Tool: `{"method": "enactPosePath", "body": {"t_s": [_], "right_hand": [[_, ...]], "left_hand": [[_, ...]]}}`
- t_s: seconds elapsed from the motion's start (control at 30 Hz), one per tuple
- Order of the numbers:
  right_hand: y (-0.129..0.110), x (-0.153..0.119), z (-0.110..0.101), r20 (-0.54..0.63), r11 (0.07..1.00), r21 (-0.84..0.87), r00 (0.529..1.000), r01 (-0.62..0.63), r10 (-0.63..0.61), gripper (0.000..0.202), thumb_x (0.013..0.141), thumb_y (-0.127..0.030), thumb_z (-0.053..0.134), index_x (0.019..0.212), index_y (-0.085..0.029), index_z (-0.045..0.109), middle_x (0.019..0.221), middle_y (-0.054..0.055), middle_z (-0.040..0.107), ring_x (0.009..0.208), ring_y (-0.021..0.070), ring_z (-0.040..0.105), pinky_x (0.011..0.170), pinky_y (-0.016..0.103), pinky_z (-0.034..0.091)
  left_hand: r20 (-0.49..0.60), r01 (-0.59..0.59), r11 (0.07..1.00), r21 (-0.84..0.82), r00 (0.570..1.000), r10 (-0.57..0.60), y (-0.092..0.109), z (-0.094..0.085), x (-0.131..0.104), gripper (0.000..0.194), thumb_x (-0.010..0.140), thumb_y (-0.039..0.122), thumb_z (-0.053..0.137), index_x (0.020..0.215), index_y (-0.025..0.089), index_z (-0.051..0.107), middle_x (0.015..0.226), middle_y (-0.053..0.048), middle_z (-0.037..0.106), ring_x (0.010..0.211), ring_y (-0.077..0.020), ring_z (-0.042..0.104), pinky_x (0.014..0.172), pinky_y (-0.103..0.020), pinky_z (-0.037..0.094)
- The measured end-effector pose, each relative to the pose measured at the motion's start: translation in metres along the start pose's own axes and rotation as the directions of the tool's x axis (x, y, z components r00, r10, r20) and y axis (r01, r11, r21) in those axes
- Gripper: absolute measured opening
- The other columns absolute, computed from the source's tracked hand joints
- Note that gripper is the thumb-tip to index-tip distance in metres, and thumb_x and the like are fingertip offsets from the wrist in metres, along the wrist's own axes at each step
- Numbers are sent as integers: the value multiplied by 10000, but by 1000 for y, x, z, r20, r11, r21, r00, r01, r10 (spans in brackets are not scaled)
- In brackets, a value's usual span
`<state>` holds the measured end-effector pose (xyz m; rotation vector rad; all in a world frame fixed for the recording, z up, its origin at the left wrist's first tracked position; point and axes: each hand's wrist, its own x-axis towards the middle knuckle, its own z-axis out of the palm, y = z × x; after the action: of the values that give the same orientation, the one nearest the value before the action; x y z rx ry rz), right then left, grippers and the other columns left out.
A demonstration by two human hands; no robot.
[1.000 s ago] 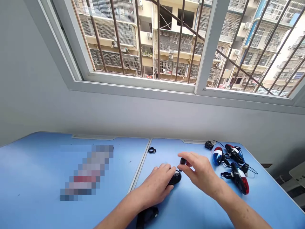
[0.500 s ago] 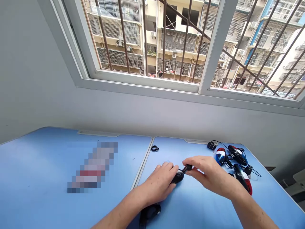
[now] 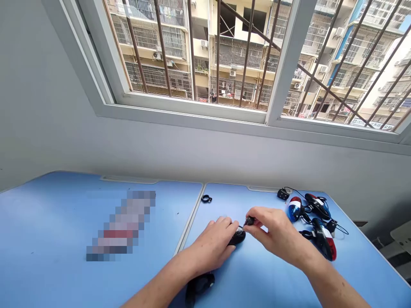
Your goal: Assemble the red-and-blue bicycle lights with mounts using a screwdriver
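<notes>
My left hand [image 3: 216,244] is closed over a rounded, glossy black object [image 3: 238,236] on the blue table, pressing it down from the left. Most of that object is hidden under the palm. My right hand [image 3: 272,229] pinches a short, dark, knob-like piece [image 3: 249,220] between thumb and fingertips, just above the object's right end. Whether the piece touches the object I cannot tell. Below my left wrist lies another black, curved part [image 3: 201,285], partly covered by the forearm.
A small black ring clamp [image 3: 206,199] lies near the table's centre seam. At the right sit several red, white and blue light units [image 3: 324,239] with black wires, beside a small black box [image 3: 283,194]. A pixelated item [image 3: 123,226] is on the left. Behind rises a wall with a barred window.
My right hand has tilted the dark piece upward and shifted slightly at the black object's end. My left hand keeps its hold. The whole view has moved a little.
</notes>
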<state>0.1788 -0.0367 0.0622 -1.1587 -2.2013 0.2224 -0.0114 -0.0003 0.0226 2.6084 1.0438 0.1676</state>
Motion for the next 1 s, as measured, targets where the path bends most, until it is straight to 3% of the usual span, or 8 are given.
{"method": "enactPosePath", "body": {"t_s": [0.53, 0.83, 1.0], "right_hand": [[-1, 3, 10, -141, 991, -97, 987, -91, 77, 160, 871, -226, 530, 723, -204, 476, 619, -11, 568, 539, 124, 530, 528, 215, 400], [2, 2, 12, -124, 989, -48, 983, -143, 136, 149, 859, -237, 543, 730, -205, 476, 624, -14, 574, 548, 127, 527, 530, 220, 419], [-3, 4, 1, -134, 978, 24, 969, -206, 208, 141, 851, -254, 544, 723, -198, 520, 595, -14, 597, 527, 127, 537, 509, 223, 434]], "left_hand": [[-3, -15, 999, 37, 1000, 15, 0, 0, 1, 188, 790, 116, 508, 955, 206, 508, 1019, -70, 563, 919, -253, 523, 773, -385, 443], [-22, -19, 999, 42, 1000, 20, -1, 2, 0, 247, 782, 120, 508, 1005, 226, 501, 1005, -60, 564, 910, -243, 527, 781, -365, 440], [-24, 13, 998, 67, 1000, -11, 4, -1, -2, 231, 758, 101, 494, 959, 213, 513, 991, -69, 574, 907, -247, 537, 757, -352, 452]]}}
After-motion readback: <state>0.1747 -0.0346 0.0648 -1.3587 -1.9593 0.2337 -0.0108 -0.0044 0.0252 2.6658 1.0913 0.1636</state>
